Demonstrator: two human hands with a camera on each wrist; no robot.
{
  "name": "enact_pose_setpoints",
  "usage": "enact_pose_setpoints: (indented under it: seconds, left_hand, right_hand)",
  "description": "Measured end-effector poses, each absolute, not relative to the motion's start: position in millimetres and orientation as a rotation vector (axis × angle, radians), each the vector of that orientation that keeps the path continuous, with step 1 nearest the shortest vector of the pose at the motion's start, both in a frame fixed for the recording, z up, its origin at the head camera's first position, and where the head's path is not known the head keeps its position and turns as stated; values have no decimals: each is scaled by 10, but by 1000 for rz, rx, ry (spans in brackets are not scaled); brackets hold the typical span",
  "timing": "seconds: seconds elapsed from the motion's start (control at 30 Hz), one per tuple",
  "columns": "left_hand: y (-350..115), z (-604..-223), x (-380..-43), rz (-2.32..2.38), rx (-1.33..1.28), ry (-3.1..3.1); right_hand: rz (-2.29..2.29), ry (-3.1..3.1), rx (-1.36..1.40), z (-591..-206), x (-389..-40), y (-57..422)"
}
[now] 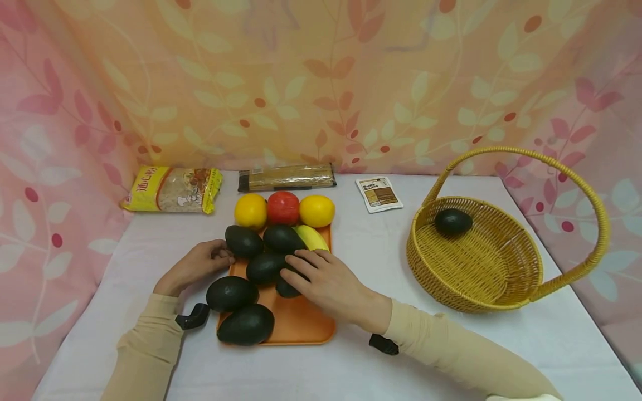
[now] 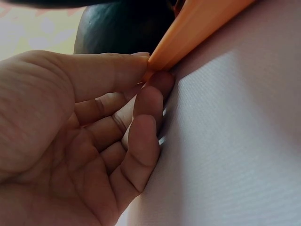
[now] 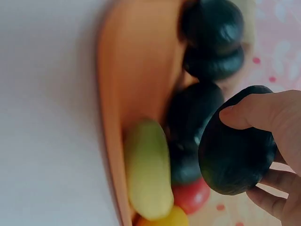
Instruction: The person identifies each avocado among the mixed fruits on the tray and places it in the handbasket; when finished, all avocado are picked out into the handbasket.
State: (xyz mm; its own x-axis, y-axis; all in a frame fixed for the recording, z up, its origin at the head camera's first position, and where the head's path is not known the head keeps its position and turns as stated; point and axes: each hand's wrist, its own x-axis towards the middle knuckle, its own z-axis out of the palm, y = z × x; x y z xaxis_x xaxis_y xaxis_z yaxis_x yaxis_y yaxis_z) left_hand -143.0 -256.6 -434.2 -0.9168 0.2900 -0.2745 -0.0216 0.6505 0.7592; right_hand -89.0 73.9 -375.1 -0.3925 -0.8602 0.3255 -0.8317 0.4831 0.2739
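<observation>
My left hand (image 1: 203, 262) is at the left side of an orange tray (image 1: 306, 323). Its thumb and fingertips pinch the tray's edge (image 2: 181, 37) in the left wrist view. Over the tray, my right hand (image 1: 333, 284) grips a dark avocado (image 3: 235, 150), thumb on one side and fingers round the other. Several more avocados (image 1: 232, 293) lie on the tray's left and middle. Beside them is a smooth yellow-green fruit (image 3: 148, 172), partly hidden by the right hand in the head view. A red fruit (image 1: 283, 208) sits between two yellow fruits (image 1: 251, 210) at the tray's far end.
On the right stands a yellow woven basket (image 1: 416, 262) with a tall handle and one avocado (image 1: 453, 222) inside. Along the back lie a yellow food bag (image 1: 173, 189), a long clear-wrapped pack (image 1: 287, 177) and a small white packet (image 1: 379, 194). Patterned curtains enclose the table.
</observation>
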Motion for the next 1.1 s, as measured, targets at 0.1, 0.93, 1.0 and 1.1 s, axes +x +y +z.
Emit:
enact_pose_setpoints:
  seconds: [0.1,0.93,1.0,1.1]
  left_hand:
    - [-2566,-4336,-1428,1161,214,2495]
    - [-2578,-4304,-1418,1144,254,2520]
    - [-2576,-4307,-1415,1142,261,2524]
    - [-2573,-4310,-1414,1140,258,2523]
  right_hand:
    - [-47,-2343,1374,-3634,-960,836]
    - [116,-2466,780,-3050,-1587,2367]
    - [114,-2489,737,-3048,-1612,2483]
    - [103,-2519,663,-3052,-1631,2648]
